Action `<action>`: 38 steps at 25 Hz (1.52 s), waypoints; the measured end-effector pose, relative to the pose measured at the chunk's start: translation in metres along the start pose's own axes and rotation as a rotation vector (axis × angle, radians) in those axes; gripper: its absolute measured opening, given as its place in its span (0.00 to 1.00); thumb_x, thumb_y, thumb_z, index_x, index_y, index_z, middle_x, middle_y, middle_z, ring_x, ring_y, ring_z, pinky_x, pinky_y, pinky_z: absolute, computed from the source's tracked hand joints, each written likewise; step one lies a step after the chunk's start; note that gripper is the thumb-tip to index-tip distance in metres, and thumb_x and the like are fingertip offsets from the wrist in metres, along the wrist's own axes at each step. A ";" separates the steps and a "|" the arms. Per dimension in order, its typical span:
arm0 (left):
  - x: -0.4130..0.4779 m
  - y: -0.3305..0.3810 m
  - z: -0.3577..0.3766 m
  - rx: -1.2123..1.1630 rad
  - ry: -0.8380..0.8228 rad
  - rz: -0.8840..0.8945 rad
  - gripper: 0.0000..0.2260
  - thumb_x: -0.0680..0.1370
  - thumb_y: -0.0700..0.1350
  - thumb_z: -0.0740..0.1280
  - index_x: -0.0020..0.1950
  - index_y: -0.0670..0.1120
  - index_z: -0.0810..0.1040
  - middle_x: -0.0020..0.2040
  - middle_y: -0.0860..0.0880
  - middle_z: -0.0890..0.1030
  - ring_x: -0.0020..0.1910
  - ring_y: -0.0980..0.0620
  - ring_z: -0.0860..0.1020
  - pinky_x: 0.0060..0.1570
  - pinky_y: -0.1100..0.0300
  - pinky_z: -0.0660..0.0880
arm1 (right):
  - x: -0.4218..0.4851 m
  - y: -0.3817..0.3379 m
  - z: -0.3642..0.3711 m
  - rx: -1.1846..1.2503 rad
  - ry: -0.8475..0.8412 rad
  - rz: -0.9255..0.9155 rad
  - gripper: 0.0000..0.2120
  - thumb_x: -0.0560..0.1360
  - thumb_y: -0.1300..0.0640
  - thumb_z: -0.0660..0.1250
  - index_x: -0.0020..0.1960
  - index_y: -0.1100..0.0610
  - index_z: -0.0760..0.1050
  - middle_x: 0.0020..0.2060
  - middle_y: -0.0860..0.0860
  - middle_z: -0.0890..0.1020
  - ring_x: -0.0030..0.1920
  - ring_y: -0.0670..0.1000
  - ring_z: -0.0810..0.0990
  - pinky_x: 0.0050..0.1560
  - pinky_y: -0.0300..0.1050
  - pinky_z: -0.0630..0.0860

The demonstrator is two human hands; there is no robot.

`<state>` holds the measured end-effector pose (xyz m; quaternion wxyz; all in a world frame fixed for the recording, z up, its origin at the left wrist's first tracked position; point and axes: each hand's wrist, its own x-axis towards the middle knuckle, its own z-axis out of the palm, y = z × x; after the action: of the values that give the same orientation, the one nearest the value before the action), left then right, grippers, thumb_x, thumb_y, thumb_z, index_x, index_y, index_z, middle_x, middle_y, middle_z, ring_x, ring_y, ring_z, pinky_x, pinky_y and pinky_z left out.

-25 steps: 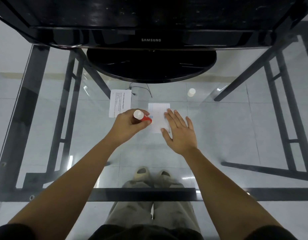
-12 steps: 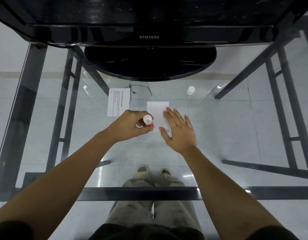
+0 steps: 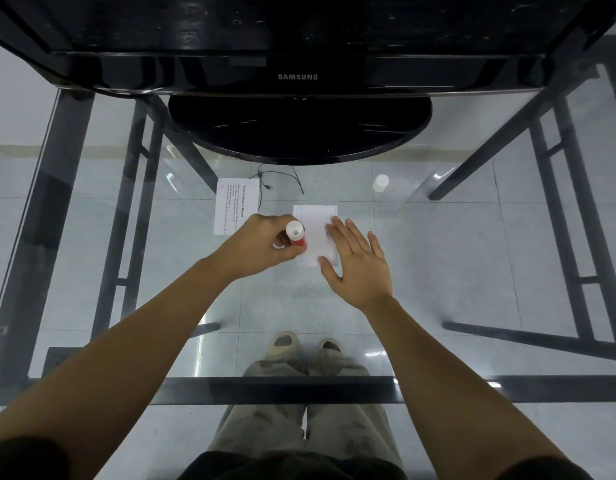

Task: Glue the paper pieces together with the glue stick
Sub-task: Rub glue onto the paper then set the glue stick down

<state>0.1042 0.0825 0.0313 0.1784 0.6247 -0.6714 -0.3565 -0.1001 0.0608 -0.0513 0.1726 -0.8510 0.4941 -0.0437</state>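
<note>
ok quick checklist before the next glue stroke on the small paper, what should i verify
1. Glue stick gripped firmly in the left hand: ok.
2. Cap off the stick: ok, the white cap stands apart on the glass table.
3. Small paper pinned down: ok, the right hand lies flat on its right side.
4. Stick's tip on the paper: cannot tell, the tip is hidden under the stick.
5. Fingers clear of the stroke path: ok, they stay right of the stick.
6. Second paper within reach: ok, it lies just beyond the left hand, partly covered by it.
</note>
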 end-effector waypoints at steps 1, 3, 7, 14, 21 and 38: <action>0.003 -0.001 -0.003 -0.005 0.047 -0.010 0.09 0.73 0.47 0.71 0.49 0.45 0.78 0.44 0.49 0.84 0.41 0.53 0.81 0.46 0.59 0.78 | 0.000 0.000 0.000 0.000 0.001 -0.001 0.29 0.77 0.38 0.47 0.74 0.49 0.53 0.75 0.47 0.57 0.75 0.48 0.50 0.72 0.50 0.42; 0.007 -0.001 -0.006 -0.010 0.083 -0.009 0.09 0.73 0.47 0.71 0.49 0.45 0.78 0.43 0.48 0.84 0.41 0.54 0.81 0.47 0.55 0.79 | 0.000 0.001 0.000 0.004 -0.003 -0.002 0.28 0.77 0.38 0.47 0.74 0.49 0.53 0.75 0.47 0.57 0.75 0.48 0.50 0.72 0.50 0.42; 0.003 0.002 0.003 0.009 -0.105 0.058 0.11 0.71 0.47 0.72 0.51 0.46 0.78 0.44 0.49 0.83 0.40 0.56 0.80 0.47 0.56 0.79 | -0.001 0.000 -0.001 0.012 0.003 -0.001 0.29 0.77 0.38 0.48 0.74 0.50 0.54 0.75 0.47 0.57 0.75 0.48 0.51 0.73 0.51 0.43; 0.018 -0.006 -0.008 0.022 0.082 -0.025 0.09 0.73 0.48 0.70 0.50 0.47 0.77 0.43 0.48 0.83 0.40 0.54 0.80 0.45 0.57 0.78 | -0.001 0.000 -0.002 0.002 -0.009 -0.002 0.28 0.77 0.39 0.48 0.74 0.50 0.53 0.75 0.47 0.56 0.75 0.47 0.50 0.73 0.50 0.43; 0.016 0.001 -0.004 0.027 -0.102 0.050 0.10 0.72 0.47 0.71 0.50 0.45 0.77 0.43 0.48 0.83 0.40 0.54 0.80 0.46 0.55 0.78 | -0.002 -0.001 -0.005 0.014 -0.002 -0.014 0.28 0.78 0.40 0.49 0.74 0.51 0.54 0.75 0.48 0.57 0.75 0.48 0.51 0.73 0.50 0.44; 0.053 -0.008 -0.023 0.069 0.108 -0.048 0.09 0.72 0.48 0.71 0.49 0.47 0.77 0.42 0.49 0.82 0.41 0.53 0.80 0.44 0.62 0.75 | -0.002 0.000 -0.003 0.006 -0.023 -0.005 0.29 0.77 0.39 0.47 0.74 0.50 0.51 0.75 0.47 0.56 0.75 0.48 0.49 0.73 0.50 0.42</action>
<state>0.1179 0.0260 0.0303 0.1842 0.6648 -0.6575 -0.3029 -0.1015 0.0614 -0.0480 0.1807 -0.8521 0.4899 -0.0359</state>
